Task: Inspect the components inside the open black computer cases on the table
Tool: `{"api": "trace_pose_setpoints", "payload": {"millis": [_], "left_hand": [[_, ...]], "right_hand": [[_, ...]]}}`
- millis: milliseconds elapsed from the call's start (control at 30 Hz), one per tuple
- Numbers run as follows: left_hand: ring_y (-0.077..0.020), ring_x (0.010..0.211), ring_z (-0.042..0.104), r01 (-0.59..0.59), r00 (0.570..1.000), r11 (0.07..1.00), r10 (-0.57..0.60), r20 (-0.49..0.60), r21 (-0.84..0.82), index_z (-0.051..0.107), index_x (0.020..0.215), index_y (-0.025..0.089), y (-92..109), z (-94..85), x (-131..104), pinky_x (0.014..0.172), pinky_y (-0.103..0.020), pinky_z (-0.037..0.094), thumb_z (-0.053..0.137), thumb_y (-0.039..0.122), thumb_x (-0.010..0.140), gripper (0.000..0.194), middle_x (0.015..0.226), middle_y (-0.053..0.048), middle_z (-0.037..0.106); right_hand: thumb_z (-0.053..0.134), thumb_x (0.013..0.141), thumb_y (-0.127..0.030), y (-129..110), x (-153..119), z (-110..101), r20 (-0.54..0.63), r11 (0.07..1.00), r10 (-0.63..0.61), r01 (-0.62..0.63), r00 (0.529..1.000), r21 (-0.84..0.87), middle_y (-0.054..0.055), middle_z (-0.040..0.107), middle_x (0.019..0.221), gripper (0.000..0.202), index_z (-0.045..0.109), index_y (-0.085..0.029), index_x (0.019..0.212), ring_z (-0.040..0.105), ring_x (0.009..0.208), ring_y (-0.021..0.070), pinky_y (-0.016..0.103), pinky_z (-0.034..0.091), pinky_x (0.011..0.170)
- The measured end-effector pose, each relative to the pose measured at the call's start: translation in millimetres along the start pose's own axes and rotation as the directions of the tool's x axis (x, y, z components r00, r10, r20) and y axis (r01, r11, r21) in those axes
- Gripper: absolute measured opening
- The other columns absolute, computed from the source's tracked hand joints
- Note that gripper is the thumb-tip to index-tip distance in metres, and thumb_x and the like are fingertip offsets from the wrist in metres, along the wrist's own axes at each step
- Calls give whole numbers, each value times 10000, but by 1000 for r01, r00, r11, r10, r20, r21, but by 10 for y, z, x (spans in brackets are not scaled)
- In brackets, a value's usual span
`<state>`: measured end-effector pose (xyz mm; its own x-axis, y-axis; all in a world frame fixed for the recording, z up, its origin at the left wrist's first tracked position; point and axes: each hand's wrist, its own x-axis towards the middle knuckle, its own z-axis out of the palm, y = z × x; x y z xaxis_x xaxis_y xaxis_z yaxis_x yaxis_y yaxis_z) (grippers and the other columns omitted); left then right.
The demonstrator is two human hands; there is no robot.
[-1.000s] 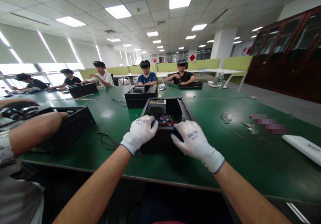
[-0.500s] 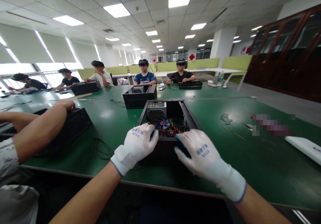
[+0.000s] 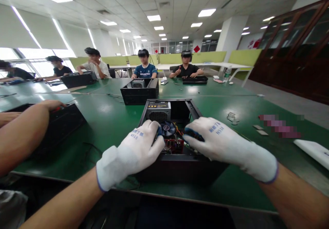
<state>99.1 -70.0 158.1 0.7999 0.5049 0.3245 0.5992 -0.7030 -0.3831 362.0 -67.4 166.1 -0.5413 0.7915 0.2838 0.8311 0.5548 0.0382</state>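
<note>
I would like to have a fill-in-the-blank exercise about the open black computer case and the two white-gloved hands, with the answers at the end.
The open black computer case rests on a flat table coloured ____.
In this view, the round dark fan shows ____ the white-gloved left hand and the white-gloved right hand.
The lettering printed on both white gloves is ____.

Missing words: green; between; blue.

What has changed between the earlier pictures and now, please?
The white-gloved right hand moved inward from the front edge of the open black metal computer case to beside the thin multicoloured wires; the white-gloved left hand moved inward too, to beside the round dark fan. Whether either took hold of anything is hidden. The fan and boxy grey metal power supply stayed in the case.
</note>
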Motion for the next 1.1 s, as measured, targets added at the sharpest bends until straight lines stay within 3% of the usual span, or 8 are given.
{"api": "trace_pose_setpoints", "payload": {"millis": [133,233,367,467,567,833,967,1100], "left_hand": [[-304,1014,623,-30,1000,991,30,1,131,635,931,89,-226,115,240,882,-482,550,300,14,942,344,1073,-212,620],[-313,983,630,-14,997,984,1,76,176,627,958,72,-351,257,452,911,-543,520,294,-6,921,344,1034,-210,628],[-300,1099,588,257,962,966,-257,91,8,595,1053,121,-455,554,646,977,-495,487,423,139,947,203,1138,-166,577],[-291,1128,582,459,887,876,-441,138,-150,567,1123,153,-484,729,706,980,-452,486,464,214,947,212,1145,-144,555],[-283,1133,590,543,839,799,-507,197,-257,551,1151,179,-474,787,722,1003,-459,472,476,216,943,224,1160,-134,559],[-310,1183,571,581,813,763,-558,166,-283,519,1186,129,-401,773,719,1039,-497,452,527,298,946,294,1214,-173,551],[-292,1176,594,561,826,776,-500,262,-287,542,1225,167,-404,753,738,1034,-470,466,527,270,944,300,1221,-147,549],[-268,1171,605,515,827,805,-377,417,-294,546,1284,192,-396,717,806,1038,-425,473,465,256,970,331,1204,-127,583]], "right_hand": [[465,945,-567,130,590,122,206,992,13,13,979,-128,138,734,1017,471,696,-166,1030,685,954,276,361,488,822],[504,861,-700,116,984,339,393,990,71,-17,917,-139,174,734,1058,623,708,-148,1065,697,985,313,381,514,821],[674,680,-761,24,1286,680,498,983,157,-87,853,-162,181,741,1019,707,735,-171,1064,699,1008,352,428,537,824],[753,615,-705,6,1366,856,486,981,154,-72,860,-183,189,728,1087,744,719,-163,1123,700,1013,352,425,553,796],[767,574,-689,55,1374,881,479,982,136,-54,867,-181,183,720,1121,787,707,-153,1147,710,988,328,385,561,760],[824,436,-631,253,1227,643,360,972,94,-7,928,-235,235,705,1054,853,705,-103,1096,687,948,392,482,537,794],[846,415,-545,342,1209,660,384,957,132,-16,914,-291,210,711,1038,788,714,-141,1079,687,935,374,481,514,810],[855,414,-542,354,1234,720,446,958,106,29,889,-286,167,723,965,615,741,-211,920,677,928,373,539,464,850]]}}
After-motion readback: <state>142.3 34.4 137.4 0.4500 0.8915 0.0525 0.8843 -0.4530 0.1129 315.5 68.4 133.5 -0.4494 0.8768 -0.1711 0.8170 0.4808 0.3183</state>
